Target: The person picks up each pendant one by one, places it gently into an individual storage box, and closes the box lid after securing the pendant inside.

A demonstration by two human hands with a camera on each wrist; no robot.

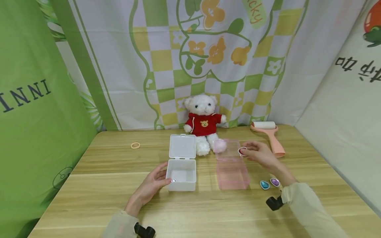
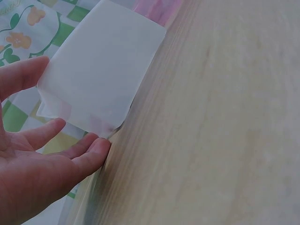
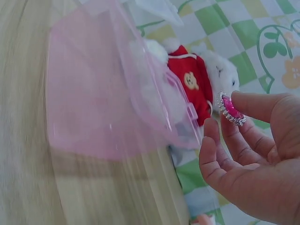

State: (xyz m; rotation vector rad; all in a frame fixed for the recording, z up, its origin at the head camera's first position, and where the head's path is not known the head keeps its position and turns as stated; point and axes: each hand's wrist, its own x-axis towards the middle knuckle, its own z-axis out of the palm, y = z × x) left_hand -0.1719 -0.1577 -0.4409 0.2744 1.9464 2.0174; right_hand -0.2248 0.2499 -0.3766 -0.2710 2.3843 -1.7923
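Observation:
My left hand [image 1: 151,185] holds the near left corner of a white plastic box [image 1: 185,186], thumb at the front and fingers along the side. The box's lid [image 1: 182,146] stands open at the back. Beside that thumb a small shiny spot shows, too small to identify. With thumb and fingers, my right hand [image 1: 259,154] pinches a magenta gem [image 3: 230,108] rimmed with clear rhinestones. It is held above the table, close to the raised lid of a pink see-through box [image 1: 233,185]. A blue gem [image 1: 264,184] and a purple gem [image 1: 275,182] lie below my right forearm.
A white teddy bear [image 1: 205,124] in a red top sits behind the boxes. At the back right lies a pink lint roller [image 1: 272,137]. A yellowish ring [image 1: 135,145] lies at the back left of the wooden table [image 1: 208,215]. Printed curtains stand around it.

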